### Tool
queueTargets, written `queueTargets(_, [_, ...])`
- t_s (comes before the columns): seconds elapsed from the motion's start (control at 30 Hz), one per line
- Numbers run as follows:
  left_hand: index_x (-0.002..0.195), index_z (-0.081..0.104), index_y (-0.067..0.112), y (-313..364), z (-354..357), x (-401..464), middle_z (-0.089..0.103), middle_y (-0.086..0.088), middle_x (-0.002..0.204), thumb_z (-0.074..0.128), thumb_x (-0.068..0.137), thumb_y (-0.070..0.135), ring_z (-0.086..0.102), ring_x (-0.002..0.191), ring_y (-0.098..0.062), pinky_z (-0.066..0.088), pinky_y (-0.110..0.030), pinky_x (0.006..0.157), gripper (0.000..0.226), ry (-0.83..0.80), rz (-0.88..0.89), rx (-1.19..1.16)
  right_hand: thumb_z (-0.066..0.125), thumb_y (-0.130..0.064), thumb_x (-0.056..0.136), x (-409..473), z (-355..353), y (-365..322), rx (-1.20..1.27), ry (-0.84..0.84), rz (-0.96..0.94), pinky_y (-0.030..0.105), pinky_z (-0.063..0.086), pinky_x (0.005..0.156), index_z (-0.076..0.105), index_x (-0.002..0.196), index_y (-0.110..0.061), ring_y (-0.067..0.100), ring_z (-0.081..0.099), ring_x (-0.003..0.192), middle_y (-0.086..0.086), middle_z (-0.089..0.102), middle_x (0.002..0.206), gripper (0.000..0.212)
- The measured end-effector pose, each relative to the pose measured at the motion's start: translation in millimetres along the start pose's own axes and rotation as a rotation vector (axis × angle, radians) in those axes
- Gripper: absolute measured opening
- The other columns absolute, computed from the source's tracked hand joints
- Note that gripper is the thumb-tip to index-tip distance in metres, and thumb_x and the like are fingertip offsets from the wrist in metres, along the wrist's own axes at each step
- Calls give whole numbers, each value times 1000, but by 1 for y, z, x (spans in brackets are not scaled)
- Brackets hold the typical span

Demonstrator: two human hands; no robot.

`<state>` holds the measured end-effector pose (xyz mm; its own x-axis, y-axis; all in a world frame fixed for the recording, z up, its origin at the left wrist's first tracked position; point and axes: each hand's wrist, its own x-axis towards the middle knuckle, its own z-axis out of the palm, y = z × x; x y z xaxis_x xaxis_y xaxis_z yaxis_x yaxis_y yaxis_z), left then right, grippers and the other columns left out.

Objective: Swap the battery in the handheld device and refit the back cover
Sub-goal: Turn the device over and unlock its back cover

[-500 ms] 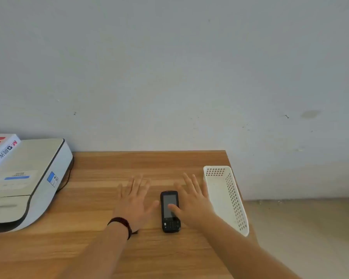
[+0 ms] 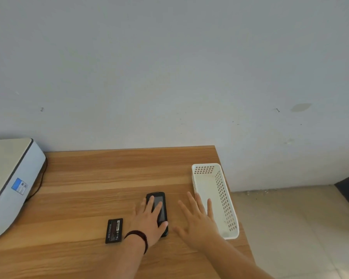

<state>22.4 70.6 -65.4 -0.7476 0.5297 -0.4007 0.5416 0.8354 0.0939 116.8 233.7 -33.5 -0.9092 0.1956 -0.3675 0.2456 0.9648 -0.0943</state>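
Note:
A black handheld device (image 2: 163, 206) lies screen-up on the wooden table (image 2: 89, 178). My left hand (image 2: 149, 220), a dark bead bracelet on its wrist, lies flat on top of the device with straight fingers. To the right of the device my right hand (image 2: 195, 220) is spread flat over the table, its fingertips overlapping the basket's near wall. A flat black battery (image 2: 114, 230) with a label lies on the table just left of my left wrist.
A white perforated plastic basket (image 2: 226, 200) stands along the table's right edge. A white and grey printer-like machine (image 2: 12, 184) fills the left side, with a black cable behind it. The floor drops away beyond the right edge.
My left hand has moved right onto the device. My right hand has shifted right off it, toward the basket. The battery, hidden before, now shows on the table.

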Motion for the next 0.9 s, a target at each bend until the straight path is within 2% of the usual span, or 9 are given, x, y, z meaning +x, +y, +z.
queueTargets(0.07, [151, 7, 30, 4, 5, 3, -5, -1, 160, 26, 91, 63, -3, 146, -26, 6, -49, 118, 70, -27, -14, 0, 21, -77, 87, 0, 8, 2, -3, 41, -3, 58, -17, 113, 2, 153, -36, 24, -27, 145, 0, -22, 160, 80])
queueTargets(0.13, [151, 8, 30, 7, 11, 6, -4, -1, 160, 27, 92, 63, 0, 146, -26, 10, -48, 118, 70, -44, -30, -22, 24, -78, 86, -1, 11, 3, 12, 100, 11, 58, -7, 112, 22, 151, -35, 27, -10, 148, 4, 1, 163, 78])
queueTargets(0.17, [151, 8, 29, 9, 14, 7, -3, -1, 160, 28, 92, 63, 4, 146, -27, 15, -47, 117, 71, -47, -45, -43, 24, -78, 86, 0, 13, 4, 11, 113, 4, 58, -8, 112, 22, 151, -34, 28, -11, 148, 4, 1, 163, 79])
queueTargets(0.23, [151, 11, 27, 15, 19, 10, -3, -1, 160, 31, 90, 64, 16, 143, -28, 25, -44, 113, 74, -34, -86, -94, 22, -77, 86, -1, 19, 6, 30, 74, -18, 56, -19, 111, 7, 154, -34, 25, -27, 144, -1, -19, 160, 82])
queueTargets(0.27, [150, 12, 26, 19, 22, 11, -3, -1, 160, 33, 89, 66, 21, 140, -28, 29, -43, 111, 76, -23, -109, -119, 21, -77, 86, -2, 20, 7, 50, 50, -21, 56, -22, 110, 3, 154, -33, 24, -31, 143, -2, -23, 160, 82])
queueTargets(0.4, [150, 12, 22, 32, 29, 15, -4, -6, 159, 45, 85, 64, 30, 133, -30, 39, -41, 104, 84, 12, -166, -134, 22, -75, 88, -4, 17, 8, 28, 22, -15, 56, -21, 111, -1, 153, -36, 22, -32, 143, -2, -24, 160, 80])
queueTargets(0.73, [150, 10, 25, 30, 33, 10, -3, -11, 158, 54, 82, 64, 34, 131, -30, 42, -39, 101, 90, -1, -190, -196, 19, -73, 91, -3, 20, -5, -4, 22, -42, 57, -16, 115, 0, 153, -34, 24, -28, 145, 1, -20, 162, 76])
queueTargets(0.9, [149, 15, 23, 30, 35, 8, 3, -11, 157, 62, 82, 54, 37, 127, -30, 44, -38, 100, 88, 25, -218, -262, 23, -73, 90, -7, 20, -8, 16, 23, -34, 57, -15, 115, 0, 153, -35, 25, -27, 145, 0, -20, 162, 78])
